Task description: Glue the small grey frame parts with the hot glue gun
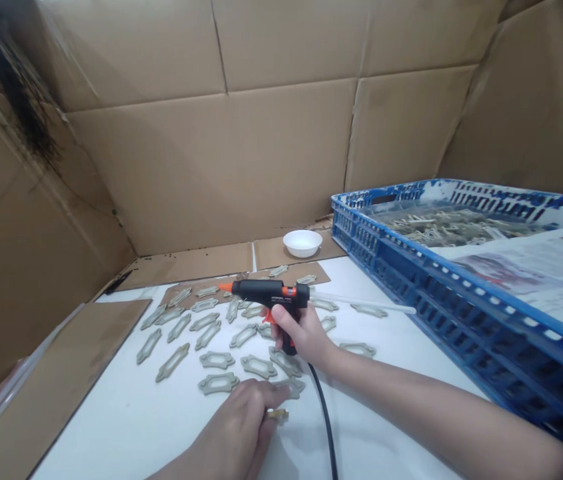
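My right hand [311, 337] is wrapped round the grip of a black and orange glue gun [266, 291]. The gun's orange nozzle points left, and a pale glue stick [361, 301] sticks out of its back. In front of it, my left hand [244, 420] has its fingers bent, with a small yellowish piece [278, 415] showing between thumb and fingers. Its index finger reaches onto a grey-green frame-shaped piece [295, 387] on the white table. Around the hands lie several similar frame pieces [217, 383], flat with open centres. My fingers hide part of the yellowish piece.
A blue plastic crate [386, 257] with many pieces and newspaper [526, 273] stands at the right. At the back sits a white bowl [302, 243]. Cardboard walls [211, 173] enclose the table, and a black cord [328, 420] runs down from the gun.
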Demonstrator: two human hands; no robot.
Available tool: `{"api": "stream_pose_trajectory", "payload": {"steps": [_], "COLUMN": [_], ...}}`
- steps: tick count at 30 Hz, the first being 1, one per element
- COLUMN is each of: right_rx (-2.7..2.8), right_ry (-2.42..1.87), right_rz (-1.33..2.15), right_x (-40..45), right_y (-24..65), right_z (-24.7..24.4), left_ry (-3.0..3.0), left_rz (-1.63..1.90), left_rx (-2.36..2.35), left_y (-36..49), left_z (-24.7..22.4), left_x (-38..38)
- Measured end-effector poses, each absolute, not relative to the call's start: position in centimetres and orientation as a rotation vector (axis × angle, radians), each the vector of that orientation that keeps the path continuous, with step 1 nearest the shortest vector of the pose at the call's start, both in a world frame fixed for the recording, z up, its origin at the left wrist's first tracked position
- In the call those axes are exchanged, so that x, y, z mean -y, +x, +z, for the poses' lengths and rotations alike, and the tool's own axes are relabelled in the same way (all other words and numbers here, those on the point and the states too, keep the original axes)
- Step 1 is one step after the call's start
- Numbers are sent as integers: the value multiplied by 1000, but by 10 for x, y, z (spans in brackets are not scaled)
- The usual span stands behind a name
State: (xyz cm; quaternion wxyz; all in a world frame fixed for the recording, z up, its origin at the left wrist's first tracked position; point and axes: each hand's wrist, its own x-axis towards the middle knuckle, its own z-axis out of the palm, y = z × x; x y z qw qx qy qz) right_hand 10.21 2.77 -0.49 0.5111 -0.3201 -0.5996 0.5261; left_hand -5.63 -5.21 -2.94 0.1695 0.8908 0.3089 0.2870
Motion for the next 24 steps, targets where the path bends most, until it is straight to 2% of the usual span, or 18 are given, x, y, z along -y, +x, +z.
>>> {"api": "stream_pose_trajectory", "payload": {"steps": [12, 17, 24], "right_rx": [1418, 1410, 1441], "right_ry": [-803, -852, -927], "right_rz": [1261, 1241, 1132], "right_x": [-29, -29, -30], "right_y": [99, 98, 98], "right_z": [-16, -25, -31], "left_ry": [2663, 2663, 2835], "left_rz": [1177, 1406, 1300], "left_rx": [-883, -1086, -726], "left_y": [-72, -78, -55], "left_z": [-27, -27, -24], "left_x": [44, 38, 45]}}
